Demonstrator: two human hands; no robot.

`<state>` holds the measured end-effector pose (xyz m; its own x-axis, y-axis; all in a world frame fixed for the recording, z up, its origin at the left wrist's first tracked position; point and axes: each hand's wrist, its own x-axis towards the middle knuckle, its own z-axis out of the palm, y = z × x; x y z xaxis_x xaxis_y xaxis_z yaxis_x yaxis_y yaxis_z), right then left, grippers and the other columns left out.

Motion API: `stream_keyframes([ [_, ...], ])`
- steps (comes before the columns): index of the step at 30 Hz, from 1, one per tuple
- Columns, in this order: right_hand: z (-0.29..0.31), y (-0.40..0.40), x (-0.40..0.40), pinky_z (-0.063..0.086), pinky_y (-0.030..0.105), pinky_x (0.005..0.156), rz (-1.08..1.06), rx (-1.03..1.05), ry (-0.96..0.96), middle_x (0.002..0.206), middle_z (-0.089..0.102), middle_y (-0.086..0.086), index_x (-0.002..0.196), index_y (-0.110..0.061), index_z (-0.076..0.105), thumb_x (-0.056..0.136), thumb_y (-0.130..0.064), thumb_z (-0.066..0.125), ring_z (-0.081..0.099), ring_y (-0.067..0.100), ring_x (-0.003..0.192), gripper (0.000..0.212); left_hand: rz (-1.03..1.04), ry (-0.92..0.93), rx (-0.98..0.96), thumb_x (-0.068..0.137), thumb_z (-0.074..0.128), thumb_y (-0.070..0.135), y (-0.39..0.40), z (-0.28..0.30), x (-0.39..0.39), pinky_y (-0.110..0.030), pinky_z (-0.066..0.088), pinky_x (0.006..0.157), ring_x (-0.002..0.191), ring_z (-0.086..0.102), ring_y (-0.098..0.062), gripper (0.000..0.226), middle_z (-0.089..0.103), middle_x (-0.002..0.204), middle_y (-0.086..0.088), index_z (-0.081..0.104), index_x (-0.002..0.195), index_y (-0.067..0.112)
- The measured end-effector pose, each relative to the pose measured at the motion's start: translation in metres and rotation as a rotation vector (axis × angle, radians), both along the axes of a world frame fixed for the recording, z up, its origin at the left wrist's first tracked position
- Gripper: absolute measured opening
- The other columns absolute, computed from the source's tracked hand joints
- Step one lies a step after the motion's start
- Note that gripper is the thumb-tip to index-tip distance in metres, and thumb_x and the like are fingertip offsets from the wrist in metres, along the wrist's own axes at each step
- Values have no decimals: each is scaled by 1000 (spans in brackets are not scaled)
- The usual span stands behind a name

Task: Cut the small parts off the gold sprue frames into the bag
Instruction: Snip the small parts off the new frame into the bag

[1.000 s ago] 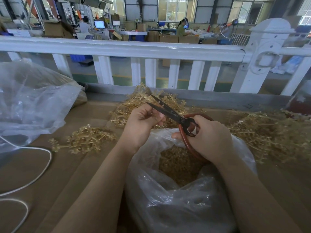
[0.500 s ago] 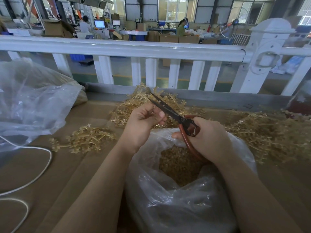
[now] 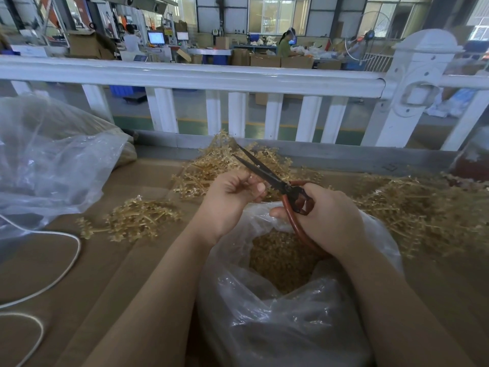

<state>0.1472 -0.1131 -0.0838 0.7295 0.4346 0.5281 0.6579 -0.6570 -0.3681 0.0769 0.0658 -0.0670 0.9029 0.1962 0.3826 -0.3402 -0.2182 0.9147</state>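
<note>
With the right hand gripping the scissors, blades parted just beyond the left hand, whose curled fingers hide any sprue, a snip risks nicking fingertips or flicking parts past the bag directly below.

Both forearms converge; left hand and right hand have curled grips.

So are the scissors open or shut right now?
Open. The two dark blades of the scissors part in a narrow V at the tips, above the left hand; the right hand grips the red handles.
</note>
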Motion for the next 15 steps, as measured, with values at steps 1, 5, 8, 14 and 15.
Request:
stream_keyframes([
  [1, 1, 0, -1, 24, 6, 57, 2, 1, -2, 65, 42, -32, 100, -34, 67, 61, -103, 30, 38, -10, 57, 87, 3, 4, -4, 93, 55, -11, 1, 0, 0, -19, 48, 72, 68, 56, -9, 17, 57, 72, -4, 62, 84, 1],
  [5, 3, 0, -4, 27, 5, 60, 16, 27, -2, 66, 43, -32, 98, -30, 70, 61, -101, 32, 41, -7, 58, 89, 12, 7, 8, 93, 56, -9, 3, -2, 1, -23, 49, 74, 71, 57, -10, 19, 59, 73, -2, 64, 84, 5],
  [8, 4, -1, -4, 27, 5, 59, 16, 23, 18, 66, 42, -34, 99, -30, 69, 61, -99, 38, 40, -13, 60, 84, 6, -2, 15, 93, 57, -9, 3, -2, 1, -25, 49, 75, 72, 57, -12, 16, 59, 73, -2, 63, 85, 3],
  [14, 5, -2, -5, 30, 6, 53, 47, 73, 54, 56, 50, -26, 72, -38, 52, 62, -97, 42, 50, -7, 56, 61, -8, -31, -91, 92, 57, -10, 2, -3, 1, -20, 51, 70, 66, 59, -8, 11, 63, 68, 2, 61, 83, -4],
  [15, 6, -1, -6, 33, 9, 49, 55, 112, 75, 54, 53, -24, 66, -38, 48, 61, -94, 46, 54, -6, 56, 56, -15, -30, -113, 91, 58, -9, 2, -2, 1, -20, 51, 70, 67, 60, -7, 14, 65, 70, 4, 62, 82, 0],
])
